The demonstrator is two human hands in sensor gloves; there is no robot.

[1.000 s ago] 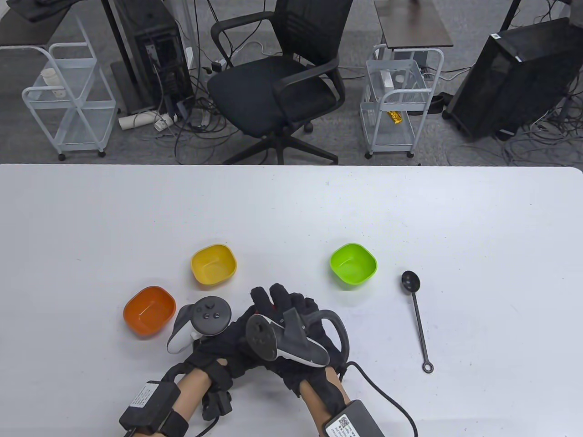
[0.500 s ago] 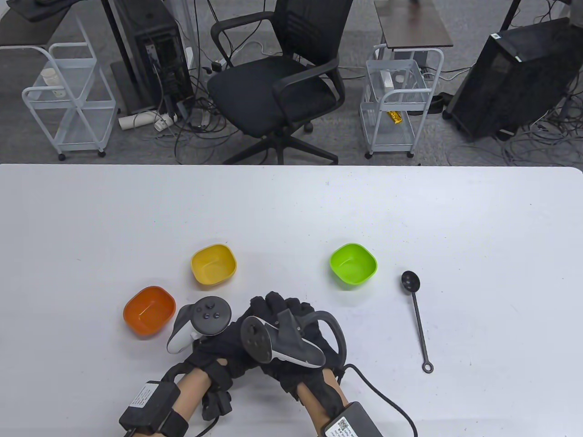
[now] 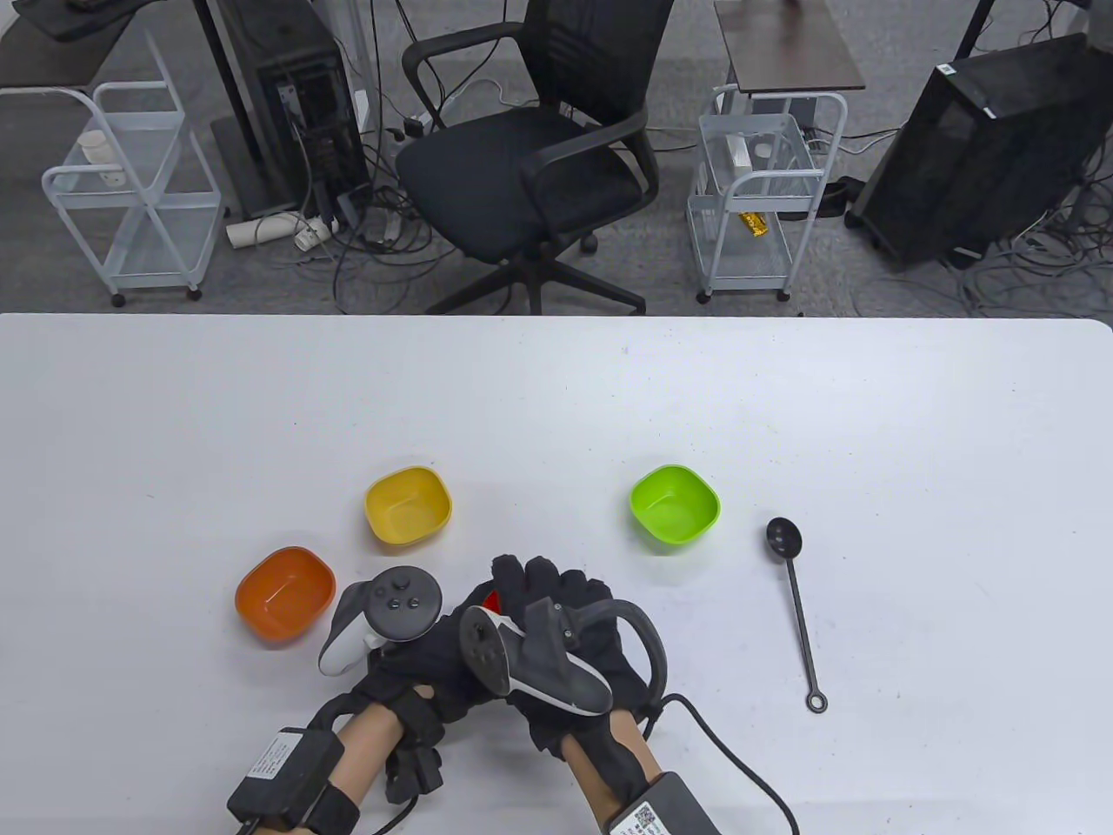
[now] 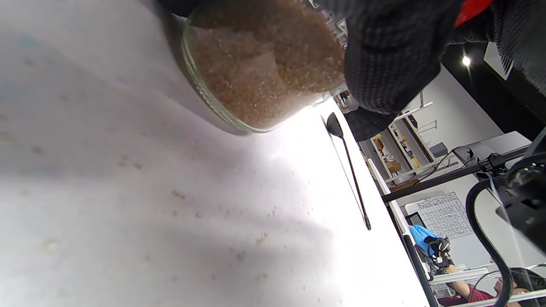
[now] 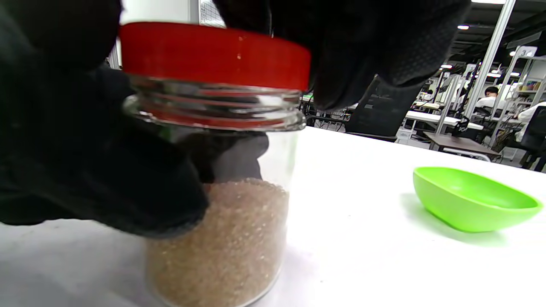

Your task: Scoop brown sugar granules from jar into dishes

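Right wrist view showed our right hand (image 5: 341,47) gripping the lid (image 5: 215,53), lifted off the jar (image 5: 222,213); our left hand (image 5: 85,170) clasped the jar steady on the table (image 5: 362,256).

lid (image 5: 215,53) red | dishes orange (image 3: 284,594), yellow (image 3: 408,506), green (image 3: 675,507) | spoon (image 3: 795,600) black

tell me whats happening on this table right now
A person in black sensor gloves is opening a glass jar of brown sugar granules. The left hand grips the jar's body while the right hand holds the red lid, which sits raised above the threaded neck. The black scoop lies untouched on the white table to the right. The orange, yellow and green dishes look empty.
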